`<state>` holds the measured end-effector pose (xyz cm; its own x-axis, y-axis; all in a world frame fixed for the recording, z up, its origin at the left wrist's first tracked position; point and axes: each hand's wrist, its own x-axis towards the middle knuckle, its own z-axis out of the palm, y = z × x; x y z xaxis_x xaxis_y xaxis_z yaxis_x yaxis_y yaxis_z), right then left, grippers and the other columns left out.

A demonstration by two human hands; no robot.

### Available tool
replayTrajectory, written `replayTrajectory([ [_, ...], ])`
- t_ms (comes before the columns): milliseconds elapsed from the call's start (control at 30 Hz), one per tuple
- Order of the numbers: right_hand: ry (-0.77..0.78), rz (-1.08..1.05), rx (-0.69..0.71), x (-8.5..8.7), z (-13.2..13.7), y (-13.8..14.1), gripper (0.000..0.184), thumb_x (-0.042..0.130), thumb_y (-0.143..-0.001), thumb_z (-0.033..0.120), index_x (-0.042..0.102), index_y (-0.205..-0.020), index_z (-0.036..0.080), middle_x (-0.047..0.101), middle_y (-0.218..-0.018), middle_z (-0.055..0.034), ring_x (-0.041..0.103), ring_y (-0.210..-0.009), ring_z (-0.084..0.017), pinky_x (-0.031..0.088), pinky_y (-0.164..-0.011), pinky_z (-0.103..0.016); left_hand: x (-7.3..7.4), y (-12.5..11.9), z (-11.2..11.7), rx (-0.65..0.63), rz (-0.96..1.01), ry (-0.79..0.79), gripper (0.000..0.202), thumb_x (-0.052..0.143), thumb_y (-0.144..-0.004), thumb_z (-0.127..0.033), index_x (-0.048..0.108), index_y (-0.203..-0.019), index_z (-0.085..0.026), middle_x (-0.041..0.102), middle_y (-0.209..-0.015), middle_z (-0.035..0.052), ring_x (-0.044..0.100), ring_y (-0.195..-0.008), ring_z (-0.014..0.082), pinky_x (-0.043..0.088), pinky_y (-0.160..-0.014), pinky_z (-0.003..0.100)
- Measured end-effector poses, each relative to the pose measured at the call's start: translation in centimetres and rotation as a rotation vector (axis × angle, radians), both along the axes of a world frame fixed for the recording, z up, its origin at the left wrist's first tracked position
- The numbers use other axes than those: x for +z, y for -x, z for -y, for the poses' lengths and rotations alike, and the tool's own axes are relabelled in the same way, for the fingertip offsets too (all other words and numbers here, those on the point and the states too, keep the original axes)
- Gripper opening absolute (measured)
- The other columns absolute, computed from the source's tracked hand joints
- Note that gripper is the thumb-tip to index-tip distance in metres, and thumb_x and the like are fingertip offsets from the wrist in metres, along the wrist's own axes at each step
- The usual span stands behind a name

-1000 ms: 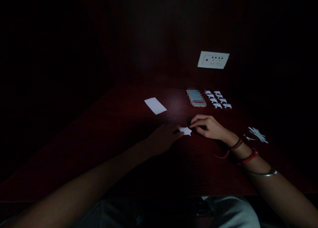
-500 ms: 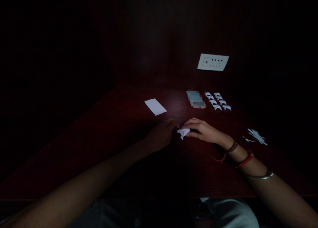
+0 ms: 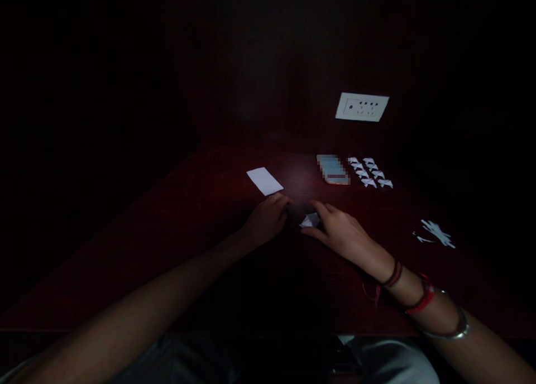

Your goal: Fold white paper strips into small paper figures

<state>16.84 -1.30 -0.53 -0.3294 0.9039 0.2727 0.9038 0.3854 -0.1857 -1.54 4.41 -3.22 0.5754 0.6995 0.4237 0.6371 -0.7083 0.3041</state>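
A small folded white paper piece [image 3: 310,221] sits on the dark red table in front of me. My right hand [image 3: 341,230] curls around it from the right, thumb on the near side and fingers on the far side, hiding part of it. To its left, my left hand [image 3: 266,219] has its fingers bent together, a short gap from the folded paper; nothing shows in them. Just beyond the left hand lies a flat white paper sheet [image 3: 265,181].
A phone [image 3: 333,169], its screen blurred out, lies further back. Beside it stand two rows of small folded paper pieces [image 3: 368,173]. Thin paper strips [image 3: 438,234] are heaped at the right. A white socket panel [image 3: 362,106] is on the back wall.
My left hand has drawn back left, away from the folded paper. My right hand has turned and now reaches further around the paper, with its thumb along the near side.
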Motion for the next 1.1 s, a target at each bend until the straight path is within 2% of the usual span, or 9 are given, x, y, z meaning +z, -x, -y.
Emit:
replayTrajectory([
  [167,-0.015,0.093,0.032,-0.6,-0.5,0.3,0.023,0.043,-0.080,0.028,0.048,-0.101,0.019,0.058,-0.087,-0.0080,0.056,-0.071,-0.017,0.037,-0.055,-0.024,-0.2,0.0,-0.3,-0.008,-0.006,-0.004,0.027,0.035,-0.076,-0.009,0.046,-0.100,-0.016,0.049,-0.099,0.0048,0.046,-0.095,0.0156,0.038,-0.086,0.033],
  [267,0.006,0.057,0.050,-0.3,-1.0,-0.3,0.018,0.037,-0.083,0.023,0.048,-0.096,0.019,0.059,-0.084,-0.0068,0.056,-0.072,-0.015,0.036,-0.057,-0.023,-0.2,0.0,-0.3,-0.011,-0.013,-0.005,0.026,0.036,-0.076,-0.009,0.046,-0.100,-0.016,0.050,-0.099,0.0047,0.046,-0.096,0.0158,0.038,-0.086,0.033],
  [333,0.015,0.042,0.000,-0.1,-1.1,-0.1,0.022,0.037,-0.083,0.031,0.047,-0.097,0.018,0.059,-0.082,-0.0080,0.056,-0.072,-0.017,0.037,-0.057,-0.024,-0.1,0.0,-0.3,-0.017,-0.013,-0.001,0.026,0.036,-0.076,-0.009,0.046,-0.099,-0.016,0.050,-0.099,0.0047,0.046,-0.096,0.0157,0.038,-0.085,0.034],
  [433,-0.038,0.076,-0.140,-0.3,-1.0,1.1,0.045,0.040,-0.077,0.049,0.043,-0.106,0.015,0.059,-0.083,-0.0122,0.056,-0.072,-0.021,0.037,-0.057,-0.028,-0.2,0.0,-0.3,-0.015,-0.006,0.004,0.026,0.036,-0.076,-0.008,0.046,-0.099,-0.016,0.050,-0.098,0.0043,0.046,-0.096,0.0157,0.039,-0.085,0.034],
  [500,-0.087,0.120,-0.192,-0.5,-1.0,1.9,0.055,0.044,-0.073,0.051,0.039,-0.113,0.012,0.059,-0.086,-0.0145,0.055,-0.076,-0.024,0.038,-0.062,-0.032,-0.2,-0.1,-0.4,-0.009,0.003,0.002,0.027,0.036,-0.075,-0.007,0.046,-0.098,-0.017,0.050,-0.099,0.0041,0.046,-0.096,0.0157,0.038,-0.086,0.033],
  [567,-0.107,0.136,-0.203,-0.7,-1.1,2.2,0.055,0.047,-0.073,0.045,0.036,-0.117,0.013,0.058,-0.090,-0.0147,0.054,-0.081,-0.026,0.038,-0.067,-0.035,-0.3,-0.1,-0.4,-0.004,0.013,-0.002,0.027,0.037,-0.074,-0.007,0.046,-0.098,-0.018,0.050,-0.099,0.0038,0.045,-0.097,0.0159,0.038,-0.087,0.033],
  [767,-0.034,-0.048,-0.050,0.0,-1.8,-0.9,0.058,0.050,-0.072,0.028,0.028,-0.124,0.017,0.053,-0.103,-0.0115,0.050,-0.092,-0.022,0.037,-0.077,-0.036,-0.3,0.2,-0.4,0.006,0.039,-0.001,0.025,0.037,-0.075,-0.008,0.048,-0.095,-0.019,0.049,-0.099,0.0026,0.046,-0.096,0.0156,0.038,-0.086,0.031],
  [933,0.143,-0.098,0.078,0.1,-2.3,-3.8,0.071,0.056,-0.068,0.035,0.022,-0.129,0.023,0.052,-0.104,-0.0092,0.048,-0.095,-0.023,0.036,-0.081,-0.041,-0.2,0.4,-0.5,-0.011,0.037,0.005,0.025,0.037,-0.075,-0.008,0.048,-0.094,-0.018,0.049,-0.098,0.0024,0.046,-0.094,0.0151,0.039,-0.085,0.030],
  [1100,0.179,-0.094,0.100,-0.7,-2.7,-4.0,0.073,0.057,-0.067,0.036,0.022,-0.130,0.025,0.053,-0.100,-0.0084,0.050,-0.090,-0.022,0.037,-0.079,-0.042,-0.2,0.3,-0.6,-0.019,0.015,0.012,0.024,0.037,-0.075,-0.007,0.049,-0.093,-0.017,0.049,-0.096,0.0031,0.047,-0.092,0.0151,0.039,-0.083,0.030],
])
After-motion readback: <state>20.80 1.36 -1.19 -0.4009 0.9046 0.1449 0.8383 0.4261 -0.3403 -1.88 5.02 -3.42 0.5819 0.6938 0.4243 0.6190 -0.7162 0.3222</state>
